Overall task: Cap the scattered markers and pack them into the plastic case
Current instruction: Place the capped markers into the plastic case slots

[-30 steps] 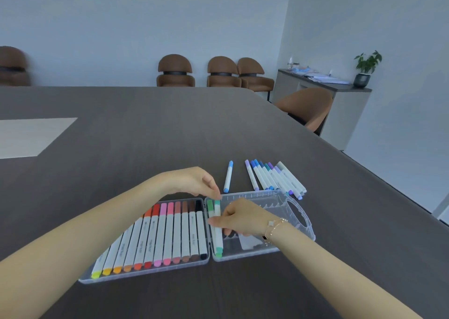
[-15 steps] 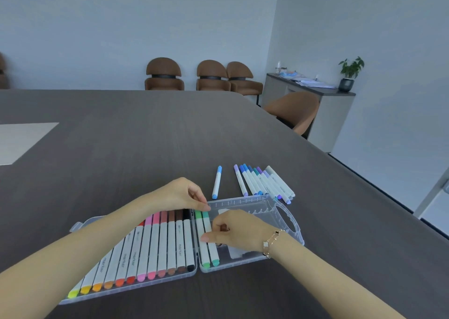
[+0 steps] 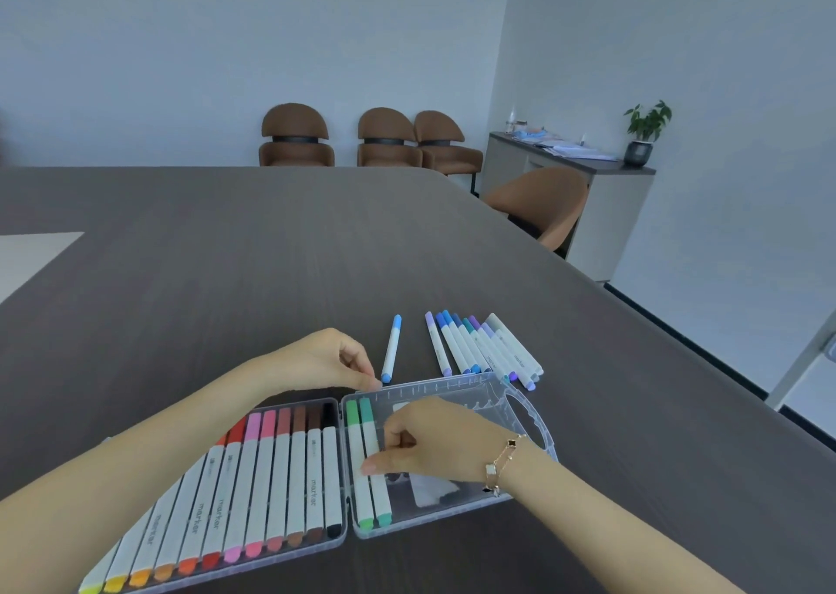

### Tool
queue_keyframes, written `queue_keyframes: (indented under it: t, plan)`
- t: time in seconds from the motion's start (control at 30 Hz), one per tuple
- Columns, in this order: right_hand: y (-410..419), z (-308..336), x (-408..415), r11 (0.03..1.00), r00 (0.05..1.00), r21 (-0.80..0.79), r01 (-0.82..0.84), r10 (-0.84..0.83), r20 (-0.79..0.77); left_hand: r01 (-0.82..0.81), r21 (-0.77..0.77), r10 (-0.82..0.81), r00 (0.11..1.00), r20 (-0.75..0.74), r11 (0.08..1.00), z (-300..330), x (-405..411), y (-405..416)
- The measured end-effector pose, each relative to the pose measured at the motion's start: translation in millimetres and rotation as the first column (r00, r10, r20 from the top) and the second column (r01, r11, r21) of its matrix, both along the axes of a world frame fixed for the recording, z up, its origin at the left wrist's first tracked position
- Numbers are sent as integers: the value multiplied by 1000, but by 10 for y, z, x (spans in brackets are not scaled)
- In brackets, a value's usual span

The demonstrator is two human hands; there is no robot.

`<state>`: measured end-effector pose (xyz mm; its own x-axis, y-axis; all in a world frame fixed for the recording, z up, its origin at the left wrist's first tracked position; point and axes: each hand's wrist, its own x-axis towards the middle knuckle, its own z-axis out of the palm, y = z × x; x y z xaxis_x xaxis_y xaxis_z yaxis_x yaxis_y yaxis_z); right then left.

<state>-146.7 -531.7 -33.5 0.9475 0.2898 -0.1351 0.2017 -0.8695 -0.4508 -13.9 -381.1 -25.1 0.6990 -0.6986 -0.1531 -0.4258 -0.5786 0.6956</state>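
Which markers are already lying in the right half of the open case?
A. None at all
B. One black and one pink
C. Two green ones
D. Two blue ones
C: two green markers lie side by side at the left edge of the plastic case's right half, under the right hand's fingers.

Soft, even daylight, faint shadows, wide-angle bending at edges, mostly sharp

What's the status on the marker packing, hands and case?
Left hand pinching the case top edge; right hand fingers on the teal marker beside the green. Left half full. Loose markers wait behind. Nothing blocking.
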Motion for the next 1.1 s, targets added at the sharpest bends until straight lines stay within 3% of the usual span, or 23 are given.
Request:
queue_keyframes:
  t: [0.23, 0.5, 0.7, 0.87, 1.1]
  plan:
    - [-633, 167, 120, 947, 948, 100, 304, -311, 66, -90, -35, 94, 982, 161, 995, 12, 312, -329]
    - [-1229, 80, 459, 785, 782, -23, 618, -612, 120, -101, -93, 121, 962, 243, 991, 24, 617, -889]
    - [-1206, -59, 700, 699, 701, -76, 711, -696, 153, -37, -73, 54, 970, 237, 997, -45, 721, -1331]
    - [-1125, -59, 748, 684, 711, -192, 703, -672, 208, 29, 1, -28, 967, 254, 1000, -144, 736, -1527]
    - [-1132, 8, 778, 691, 684, 28, 722, -720, 119, 35, -66, -21, 980, 196, 997, -27, 648, -1441]
